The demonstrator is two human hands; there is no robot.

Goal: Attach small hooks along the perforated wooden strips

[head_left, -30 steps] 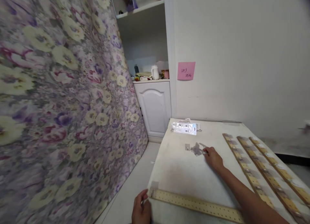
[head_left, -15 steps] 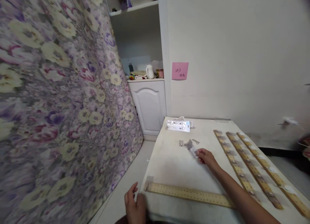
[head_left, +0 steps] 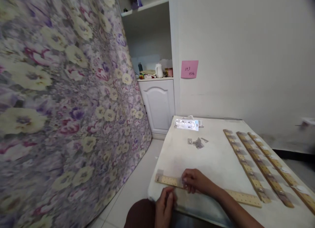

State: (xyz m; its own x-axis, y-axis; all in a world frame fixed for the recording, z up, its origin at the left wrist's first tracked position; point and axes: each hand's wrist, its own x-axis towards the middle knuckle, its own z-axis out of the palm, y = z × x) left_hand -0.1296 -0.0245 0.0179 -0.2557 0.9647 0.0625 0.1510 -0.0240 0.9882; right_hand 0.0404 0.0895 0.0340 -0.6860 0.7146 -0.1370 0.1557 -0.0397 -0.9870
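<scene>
My right hand [head_left: 193,181] is closed in a pinch above a pale wooden strip with rows of holes [head_left: 243,197]. A small clear plastic piece is between its fingertips, mostly hidden by them. My left hand [head_left: 165,203] rests at the near table edge, just below the strip, its fingers loosely bent and no object seen in it. At the strip's left end sits a clear square piece with a small metal part [head_left: 158,177]. Farther back lies a little pile of grey, see-through pieces [head_left: 198,143], with a single square piece with a hook [head_left: 189,141] beside it.
Three wooden strips [head_left: 242,160] carrying clear pieces lie along the table's right side. A clear blister pack [head_left: 187,124] is at the back of the white table [head_left: 177,159]. A floral curtain [head_left: 73,106] hangs to the left; a white cabinet [head_left: 158,104] stands behind.
My right hand has come back from the pile to above the near strip, bringing a clear piece. My left hand has moved right, towards the strip. The view has shifted slightly.
</scene>
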